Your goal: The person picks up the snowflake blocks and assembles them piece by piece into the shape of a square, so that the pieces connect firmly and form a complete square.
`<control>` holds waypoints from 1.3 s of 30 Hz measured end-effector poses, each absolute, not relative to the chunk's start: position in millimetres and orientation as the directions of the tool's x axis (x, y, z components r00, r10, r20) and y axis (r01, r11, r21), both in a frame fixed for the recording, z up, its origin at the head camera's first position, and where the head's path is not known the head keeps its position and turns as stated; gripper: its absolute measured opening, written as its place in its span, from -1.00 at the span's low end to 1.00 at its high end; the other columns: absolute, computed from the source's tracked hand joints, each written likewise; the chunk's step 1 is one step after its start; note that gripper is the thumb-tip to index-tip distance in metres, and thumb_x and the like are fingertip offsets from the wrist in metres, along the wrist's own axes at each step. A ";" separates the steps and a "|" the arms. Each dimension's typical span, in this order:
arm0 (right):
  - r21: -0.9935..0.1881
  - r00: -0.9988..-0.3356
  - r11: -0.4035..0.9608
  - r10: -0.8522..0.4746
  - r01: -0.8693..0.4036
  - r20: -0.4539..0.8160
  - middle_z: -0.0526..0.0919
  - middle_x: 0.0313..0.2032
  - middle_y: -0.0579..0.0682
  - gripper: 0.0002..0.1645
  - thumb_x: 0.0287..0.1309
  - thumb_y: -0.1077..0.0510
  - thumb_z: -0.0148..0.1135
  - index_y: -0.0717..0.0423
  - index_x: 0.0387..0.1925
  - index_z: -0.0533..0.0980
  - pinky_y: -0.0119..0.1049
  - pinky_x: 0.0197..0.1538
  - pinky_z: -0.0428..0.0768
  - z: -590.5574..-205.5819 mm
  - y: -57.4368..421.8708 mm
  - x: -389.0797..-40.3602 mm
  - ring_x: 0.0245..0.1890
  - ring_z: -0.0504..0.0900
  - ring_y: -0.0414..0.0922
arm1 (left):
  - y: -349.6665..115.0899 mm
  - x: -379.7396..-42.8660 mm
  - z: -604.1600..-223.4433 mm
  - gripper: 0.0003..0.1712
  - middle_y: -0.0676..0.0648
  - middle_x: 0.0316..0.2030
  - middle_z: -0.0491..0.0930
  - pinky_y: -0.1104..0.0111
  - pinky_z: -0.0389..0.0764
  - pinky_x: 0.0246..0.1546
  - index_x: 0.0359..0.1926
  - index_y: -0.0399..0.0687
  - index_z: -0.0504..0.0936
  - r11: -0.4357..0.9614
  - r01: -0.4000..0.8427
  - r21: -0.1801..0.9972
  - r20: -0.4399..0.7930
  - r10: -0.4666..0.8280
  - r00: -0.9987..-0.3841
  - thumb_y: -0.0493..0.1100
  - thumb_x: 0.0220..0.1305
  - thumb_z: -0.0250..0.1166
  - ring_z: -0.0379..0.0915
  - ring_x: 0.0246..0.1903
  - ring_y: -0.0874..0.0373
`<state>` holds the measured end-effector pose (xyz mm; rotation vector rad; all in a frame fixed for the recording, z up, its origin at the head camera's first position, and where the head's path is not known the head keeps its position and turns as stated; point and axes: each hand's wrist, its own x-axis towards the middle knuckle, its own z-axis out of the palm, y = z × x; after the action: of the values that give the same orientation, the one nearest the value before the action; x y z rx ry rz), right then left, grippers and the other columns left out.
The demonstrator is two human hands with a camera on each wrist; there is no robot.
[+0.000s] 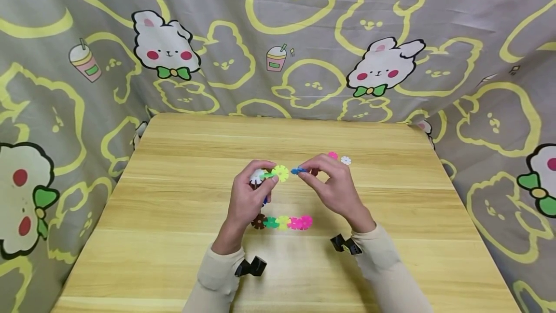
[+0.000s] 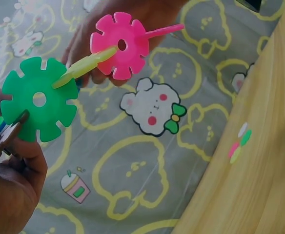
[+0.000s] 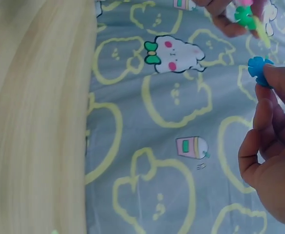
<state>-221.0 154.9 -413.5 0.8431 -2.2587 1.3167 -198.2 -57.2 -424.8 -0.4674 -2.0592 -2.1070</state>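
My left hand (image 1: 252,194) grips a chain of slotted plastic snowflake discs. At its upper end a yellow disc (image 1: 280,173) juts out past the fingertips, joined to a light green disc (image 1: 268,175) beside a white disc (image 1: 257,177). The chain's other stretch runs below the hand: brown disc (image 1: 259,221), green disc (image 2: 39,119), yellow disc (image 2: 84,67) and two pink discs (image 2: 132,61), slotted together at angles. My right hand (image 1: 334,185) pinches a blue snowflake disc (image 3: 259,70) between thumb and index finger, a small gap away from the yellow disc. Left fingers partly hide the chain's middle.
Past the right hand, a loose pink disc (image 1: 332,155) and a white disc (image 1: 345,160) lie on the wooden table (image 1: 173,255). A dark red disc (image 1: 314,172) shows partly behind the right fingers. A patterned curtain (image 1: 226,86) surrounds the table's back and sides.
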 end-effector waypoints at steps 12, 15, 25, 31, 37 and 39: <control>-0.547 -0.665 0.384 -0.346 -0.744 0.662 0.66 -0.34 -0.09 -0.86 0.02 0.31 0.41 0.09 -0.33 0.68 -0.46 -0.25 0.54 -405.5 149.4 -216.5 -0.36 0.55 -0.24 | -57.3 -199.2 -424.8 -0.78 -0.25 -0.62 0.45 0.41 0.39 -0.75 -0.05 -0.17 0.59 -0.044 0.302 0.952 0.305 0.105 -0.947 -0.32 0.29 0.25 0.36 -0.75 0.22; -0.514 -0.645 0.401 -0.354 -0.759 0.677 0.65 -0.34 -0.08 -0.87 0.02 0.30 0.42 0.10 -0.33 0.68 -0.49 -0.21 0.55 -403.9 147.9 -216.2 -0.34 0.58 -0.21 | -57.0 -199.5 -423.9 -0.78 -0.22 -0.63 0.44 0.40 0.39 -0.75 -0.05 -0.18 0.59 -0.051 0.301 0.952 0.305 0.106 -0.946 -0.32 0.28 0.25 0.35 -0.75 0.21; -0.381 -0.555 0.441 -0.386 -0.813 0.737 0.60 -0.37 -0.05 -0.84 -0.05 0.32 0.46 0.12 -0.34 0.71 -0.46 -0.28 0.54 -400.4 144.5 -212.8 -0.38 0.57 -0.18 | -57.3 -199.1 -424.1 -0.79 -0.27 -0.66 0.43 0.39 0.37 -0.76 -0.06 -0.19 0.58 -0.051 0.305 0.951 0.309 0.122 -0.943 -0.32 0.29 0.24 0.34 -0.76 0.21; -0.329 -0.492 0.418 -0.379 -0.847 0.784 0.61 -0.43 -0.05 -0.77 -0.15 0.38 0.49 0.14 -0.35 0.72 -0.48 -0.36 0.55 -401.0 142.3 -211.9 -0.45 0.58 -0.22 | -56.8 -197.8 -424.9 -0.81 -0.16 -0.70 0.42 0.39 0.36 -0.77 -0.08 -0.21 0.58 -0.054 0.315 0.948 0.319 0.111 -0.941 -0.35 0.28 0.24 0.33 -0.77 0.21; -0.317 -0.467 0.414 -0.339 -0.853 0.817 0.63 -0.49 -0.07 -0.73 -0.24 0.42 0.51 0.16 -0.38 0.72 -0.49 -0.44 0.52 -402.0 140.4 -210.5 -0.52 0.57 -0.24 | -54.4 -197.3 -423.9 -0.82 -0.19 -0.73 0.40 0.40 0.34 -0.78 -0.09 -0.26 0.55 -0.066 0.336 0.939 0.342 0.126 -0.931 -0.37 0.27 0.21 0.31 -0.76 0.22; -0.320 -0.471 0.419 -0.331 -0.850 0.818 0.64 -0.50 -0.07 -0.74 -0.24 0.41 0.52 0.16 -0.39 0.72 -0.49 -0.45 0.52 -402.5 140.2 -209.9 -0.53 0.57 -0.24 | -54.0 -197.2 -423.4 -0.82 -0.18 -0.73 0.39 0.41 0.32 -0.78 -0.09 -0.26 0.54 -0.064 0.342 0.937 0.348 0.135 -0.928 -0.37 0.28 0.21 0.31 -0.76 0.23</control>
<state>-209.9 140.2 -402.5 0.9971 -2.0003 0.9843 -197.2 -54.0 -423.4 -0.5271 -2.0422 -2.1267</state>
